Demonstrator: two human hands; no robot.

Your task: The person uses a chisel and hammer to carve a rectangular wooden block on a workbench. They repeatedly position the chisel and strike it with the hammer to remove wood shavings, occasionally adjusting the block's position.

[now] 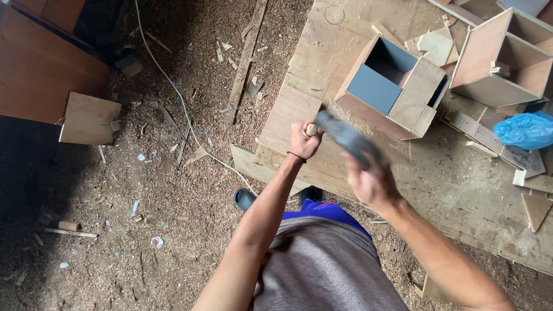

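Wide plywood table (461, 190), an open-topped wooden box (397, 92) on it — just in front, the right hand (371, 181) grips a blurred grey tool (345, 138), the left hand (303, 140) pinches a small wooden piece (311, 129) at its tip.

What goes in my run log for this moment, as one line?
left hand: grips small wooden piece | right hand: holds blurred grey tool | workbench: open box

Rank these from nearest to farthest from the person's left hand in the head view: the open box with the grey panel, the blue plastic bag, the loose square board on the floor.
From the left hand:
1. Open box with the grey panel, to its right on the workboard.
2. Loose square board, far left on the sawdust floor.
3. Blue plastic bag, at the right edge.
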